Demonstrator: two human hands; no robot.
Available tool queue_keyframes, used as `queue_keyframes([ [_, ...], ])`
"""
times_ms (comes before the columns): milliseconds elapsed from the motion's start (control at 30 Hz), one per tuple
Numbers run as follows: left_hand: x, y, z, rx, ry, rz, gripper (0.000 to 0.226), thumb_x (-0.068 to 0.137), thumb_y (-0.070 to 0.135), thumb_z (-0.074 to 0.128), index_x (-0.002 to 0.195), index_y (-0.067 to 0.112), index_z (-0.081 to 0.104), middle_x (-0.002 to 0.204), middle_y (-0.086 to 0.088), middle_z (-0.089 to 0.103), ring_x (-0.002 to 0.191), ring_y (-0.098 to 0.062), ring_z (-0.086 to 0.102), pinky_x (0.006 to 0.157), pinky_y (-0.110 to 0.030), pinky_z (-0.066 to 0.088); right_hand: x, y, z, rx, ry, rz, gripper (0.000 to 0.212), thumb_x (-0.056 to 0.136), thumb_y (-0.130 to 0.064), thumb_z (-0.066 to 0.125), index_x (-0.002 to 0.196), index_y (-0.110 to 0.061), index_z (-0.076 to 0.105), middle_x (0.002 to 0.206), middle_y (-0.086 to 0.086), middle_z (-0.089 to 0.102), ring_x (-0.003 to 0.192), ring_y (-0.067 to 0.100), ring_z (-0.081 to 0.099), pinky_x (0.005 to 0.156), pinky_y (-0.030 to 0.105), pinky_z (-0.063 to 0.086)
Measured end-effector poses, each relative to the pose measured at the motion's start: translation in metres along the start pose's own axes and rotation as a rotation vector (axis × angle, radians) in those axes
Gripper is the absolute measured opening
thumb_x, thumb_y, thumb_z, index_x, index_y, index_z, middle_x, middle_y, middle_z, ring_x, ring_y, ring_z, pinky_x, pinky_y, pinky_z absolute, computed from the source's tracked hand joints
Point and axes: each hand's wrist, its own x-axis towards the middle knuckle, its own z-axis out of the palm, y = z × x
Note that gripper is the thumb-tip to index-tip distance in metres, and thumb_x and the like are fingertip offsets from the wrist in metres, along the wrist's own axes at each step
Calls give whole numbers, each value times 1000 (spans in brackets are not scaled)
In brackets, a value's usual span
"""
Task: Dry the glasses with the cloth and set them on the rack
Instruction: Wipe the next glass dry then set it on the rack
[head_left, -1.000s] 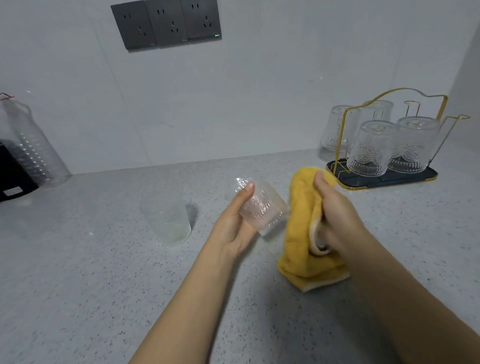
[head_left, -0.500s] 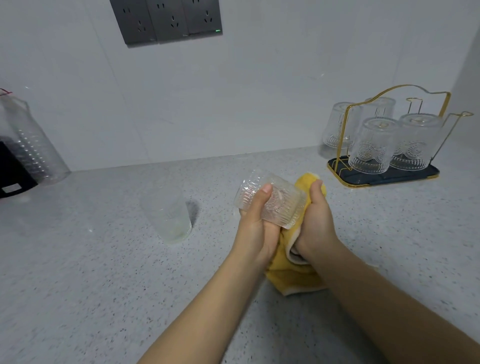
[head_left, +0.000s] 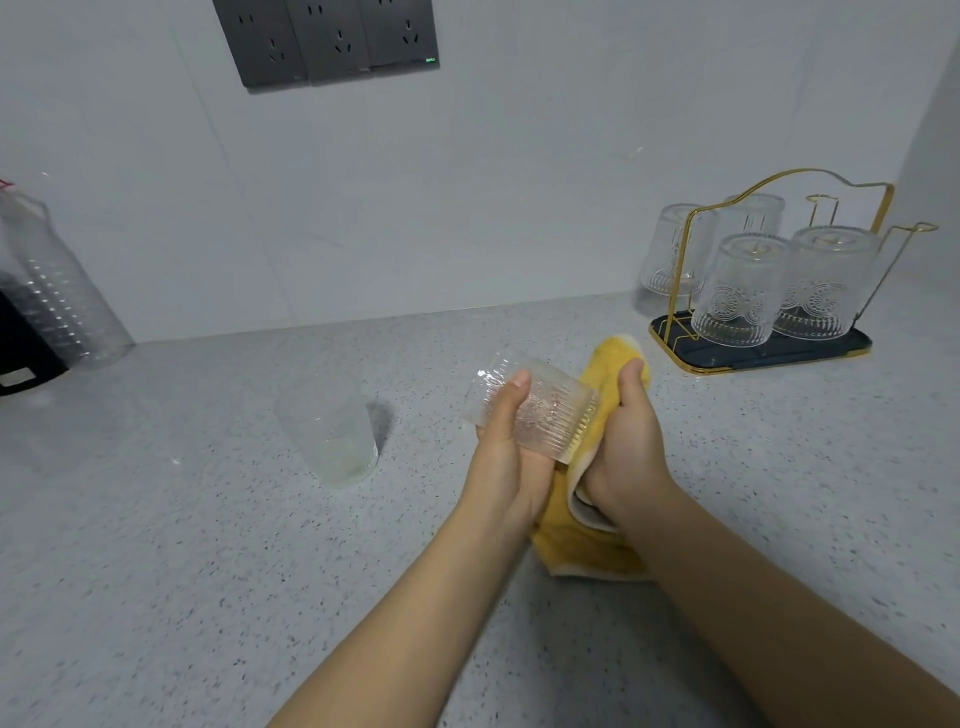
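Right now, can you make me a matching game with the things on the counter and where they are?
Things:
1. ribbed glass
2. yellow cloth
3. frosted cup
4. gold rack

Places:
A. standing alone on the counter, left of both hands
B. held sideways in the left hand
C. by the wall at the right, with upside-down glasses on it
D. bunched in the right hand

Pairs: 1-B, 2-D, 3-A, 4-C

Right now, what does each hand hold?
Left hand: closed around the clear ribbed glass tumbler.
Right hand: closed on the yellow terry cloth, at the tumbler's mouth.
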Motion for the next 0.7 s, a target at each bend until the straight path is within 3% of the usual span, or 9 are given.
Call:
queue_keyframes([
  [100,1,8,1,-16,7,2,80,74,27,81,139,-1,43,135,-31,52,126,-42,52,107,-56,40,-4,23,4,17,-56,27,74,83,-68,39,120,-7,59,118,20,63,112,36,59,106,51,35],
  [267,-5,12,6,33,-17,22,58,85,28,69,129,-4,50,134,-29,53,123,-39,55,100,-50,48,-9,29,9,-126,-67,-109,82,66,-71,56,126,-15,55,120,14,63,112,32,60,106,50,35],
  [467,-11,3,8,151,-87,17,100,66,25,88,145,-1,33,139,-33,47,130,-43,48,110,-56,38,-4,-10,1,-158,98,-154,82,72,-74,48,126,-12,53,112,16,66,98,34,66,91,52,49],
  [567,-9,5,5,250,-101,5,99,66,24,86,145,-3,34,132,-27,54,131,-42,47,106,-55,42,-3,-20,2,-130,166,-168,95,65,-77,50,140,-19,38,135,13,51,115,33,56,95,55,45],
  [700,-10,25,2,415,-83,-58,90,64,27,83,142,6,42,125,-19,62,115,-34,62,90,-48,55,-4,-26,2,-234,185,-194,114,47,-86,51,142,-26,34,144,8,42,127,30,45,103,57,36],
])
